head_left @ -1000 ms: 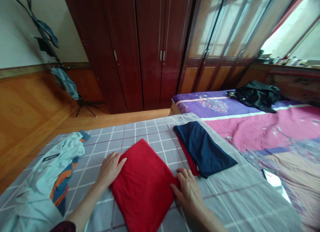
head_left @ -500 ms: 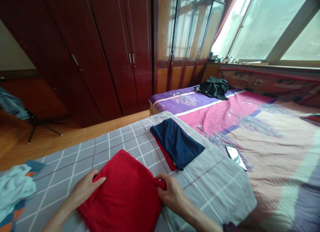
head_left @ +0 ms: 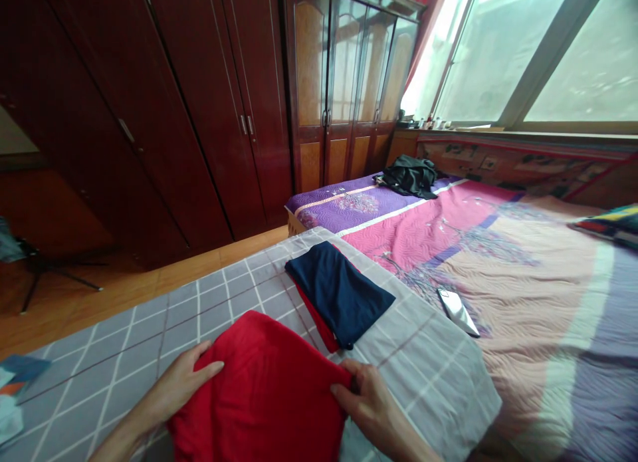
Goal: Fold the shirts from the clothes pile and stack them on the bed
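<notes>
A red folded cloth garment lies at the near edge of the grey checked cover, its exact kind not clear. My left hand grips its left edge, thumb on top and fingers underneath, out of sight. At the right corner, my right hand pinches the fabric between thumb and fingers. Just beyond is a folded dark blue garment, with red cloth showing along its left side.
The checked cover adjoins a bed with a patterned quilt. A phone and a black garment lie on the quilt. Pale crumpled clothing sits far left. Dark red wardrobes stand behind; a tripod is on the floor.
The view has turned slightly to the right. Both hands keep hold of the red garment, and its right corner is drawn a little further out and flattened by my right hand.
</notes>
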Demonstrator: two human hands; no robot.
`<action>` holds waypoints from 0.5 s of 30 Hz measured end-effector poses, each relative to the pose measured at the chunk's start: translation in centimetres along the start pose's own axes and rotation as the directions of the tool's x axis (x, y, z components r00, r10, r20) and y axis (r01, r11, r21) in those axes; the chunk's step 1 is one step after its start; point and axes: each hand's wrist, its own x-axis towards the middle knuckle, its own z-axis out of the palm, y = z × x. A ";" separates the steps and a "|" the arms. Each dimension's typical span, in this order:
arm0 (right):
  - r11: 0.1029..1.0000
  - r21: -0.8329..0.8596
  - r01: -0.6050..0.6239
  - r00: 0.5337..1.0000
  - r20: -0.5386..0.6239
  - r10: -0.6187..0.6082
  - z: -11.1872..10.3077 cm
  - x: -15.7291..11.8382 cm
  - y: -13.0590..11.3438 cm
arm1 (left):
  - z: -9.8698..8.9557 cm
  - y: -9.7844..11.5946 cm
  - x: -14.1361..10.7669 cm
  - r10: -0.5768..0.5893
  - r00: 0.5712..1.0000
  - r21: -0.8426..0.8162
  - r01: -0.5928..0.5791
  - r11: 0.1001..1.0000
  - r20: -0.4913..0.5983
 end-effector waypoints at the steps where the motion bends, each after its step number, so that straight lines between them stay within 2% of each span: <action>1: 0.998 0.061 0.011 1.000 -0.004 -0.011 -0.7 0.2 -0.4 | -0.1 0.9 0.5 0.041 0.999 -0.034 -0.040 0.999 0.027; 5: 0.981 0.190 0.048 0.996 -0.084 -0.032 -4.5 0.9 -2.0 | -0.2 5.8 3.3 0.174 0.984 -0.122 -0.169 0.978 0.027; 8: 0.958 0.267 0.105 0.976 -0.212 -0.047 -7.7 1.5 -3.2 | -0.2 10.5 6.0 0.284 0.959 -0.149 -0.283 0.947 -0.015; 11: 0.922 0.341 0.180 0.942 -0.330 -0.062 -10.8 2.7 -3.6 | 0.0 15.6 9.5 0.399 0.917 -0.159 -0.395 0.905 -0.005; 13: 0.913 0.365 0.181 0.927 -0.373 -0.034 -12.6 4.0 -3.0 | 0.6 18.4 12.1 0.441 0.898 -0.032 -0.440 0.897 0.008; 15: 0.922 0.367 0.123 0.920 -0.390 0.033 -13.7 5.8 -1.7 | 1.5 20.0 14.8 0.451 0.893 0.195 -0.439 0.877 -0.018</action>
